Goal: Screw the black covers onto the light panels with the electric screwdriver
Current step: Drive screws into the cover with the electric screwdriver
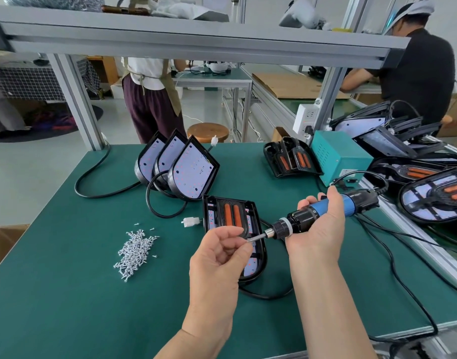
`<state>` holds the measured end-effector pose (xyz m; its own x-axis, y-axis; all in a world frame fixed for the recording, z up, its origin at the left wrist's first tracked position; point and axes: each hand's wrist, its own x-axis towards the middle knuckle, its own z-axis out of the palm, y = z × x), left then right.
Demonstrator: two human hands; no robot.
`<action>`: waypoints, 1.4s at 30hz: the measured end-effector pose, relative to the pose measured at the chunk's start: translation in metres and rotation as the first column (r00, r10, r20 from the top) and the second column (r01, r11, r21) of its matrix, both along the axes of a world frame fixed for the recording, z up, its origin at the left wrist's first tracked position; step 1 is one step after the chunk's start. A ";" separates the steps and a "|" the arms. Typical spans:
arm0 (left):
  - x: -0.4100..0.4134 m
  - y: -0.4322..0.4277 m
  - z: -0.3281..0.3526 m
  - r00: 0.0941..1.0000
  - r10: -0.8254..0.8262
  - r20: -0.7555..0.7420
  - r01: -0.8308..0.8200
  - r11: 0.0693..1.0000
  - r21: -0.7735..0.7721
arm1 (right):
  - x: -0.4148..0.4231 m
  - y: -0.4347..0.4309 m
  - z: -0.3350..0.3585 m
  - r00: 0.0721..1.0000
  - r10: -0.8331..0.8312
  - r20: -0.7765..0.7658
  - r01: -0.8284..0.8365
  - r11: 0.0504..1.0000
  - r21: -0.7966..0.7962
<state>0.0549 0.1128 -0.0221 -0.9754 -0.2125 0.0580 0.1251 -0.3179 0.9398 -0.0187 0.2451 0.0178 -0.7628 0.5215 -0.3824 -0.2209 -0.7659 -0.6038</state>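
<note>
- Green counter [53, 281] holds loose screws [135, 251] and a light panel [249, 268] under its black cover [244, 218].
- Right hand [318, 229] wraps its fingers round the electric screwdriver [326, 211].
- Left hand [219, 252] pinches the bit [256, 237].

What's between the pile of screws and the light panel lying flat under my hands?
Head view: past the pile of screws, bare green mat, then a white plug beside the light panel.

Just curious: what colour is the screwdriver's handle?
The screwdriver handle is blue; head view.
</note>
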 end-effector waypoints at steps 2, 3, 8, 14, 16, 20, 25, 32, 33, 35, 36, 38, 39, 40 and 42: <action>0.001 -0.001 0.000 1.000 0.003 -0.006 -0.003 1.000 0.012 | 0.000 0.001 0.001 1.000 -0.003 -0.007 0.003 1.000 0.008; 0.001 -0.001 0.000 1.000 0.005 -0.008 -0.005 1.000 0.014 | 0.000 0.002 0.001 1.000 -0.003 -0.006 0.004 1.000 0.013; 0.000 -0.001 0.002 1.000 0.021 0.001 -0.021 1.000 0.006 | 0.001 0.003 0.001 1.000 0.007 0.004 -0.008 1.000 0.030; 0.000 -0.001 0.001 1.000 0.024 -0.013 -0.025 0.999 -0.033 | 0.001 0.003 -0.001 1.000 -0.011 0.010 0.011 1.000 0.020; 0.001 0.000 0.000 0.999 0.038 -0.027 -0.040 0.996 -0.080 | 0.001 0.003 -0.001 1.000 -0.014 0.007 0.014 1.000 0.028; 0.002 0.002 -0.003 0.985 0.115 -0.130 -0.148 0.946 -0.288 | 0.002 0.001 -0.001 1.000 -0.006 0.006 0.006 0.999 0.049; 0.002 -0.003 -0.008 0.882 0.109 -0.459 -0.387 0.723 -0.572 | 0.002 0.000 -0.002 1.000 0.015 0.004 -0.015 0.999 0.049; -0.002 -0.006 -0.014 0.812 0.055 -0.581 -0.480 0.630 -0.611 | 0.000 0.000 -0.005 0.999 0.033 0.017 -0.033 0.999 0.016; -0.002 -0.006 -0.013 0.823 0.067 -0.563 -0.471 0.635 -0.613 | -0.001 0.000 -0.005 0.999 0.031 0.017 -0.031 0.999 0.009; -0.001 -0.005 -0.011 0.854 0.080 -0.514 -0.433 0.658 -0.616 | -0.001 0.000 -0.005 1.000 0.023 0.014 -0.023 1.000 -0.003; -0.001 -0.004 -0.011 0.872 0.083 -0.483 -0.404 0.679 -0.612 | -0.001 0.001 -0.006 1.000 0.019 0.012 -0.019 1.000 -0.006; -0.001 -0.002 -0.012 0.901 0.090 -0.425 -0.352 0.725 -0.592 | -0.001 0.001 -0.006 1.000 0.024 0.015 -0.024 1.000 0.002; -0.001 -0.001 -0.012 0.908 0.094 -0.408 -0.337 0.742 -0.579 | -0.001 0.001 -0.006 0.999 0.029 0.017 -0.029 1.000 0.009; -0.001 0.000 -0.012 0.912 0.093 -0.399 -0.326 0.755 -0.568 | -0.002 0.001 -0.006 1.000 0.027 0.015 -0.027 1.000 0.014; -0.002 0.000 -0.014 0.922 0.078 -0.379 -0.299 0.766 -0.569 | -0.002 0.001 -0.008 1.000 0.013 0.008 -0.013 1.000 0.021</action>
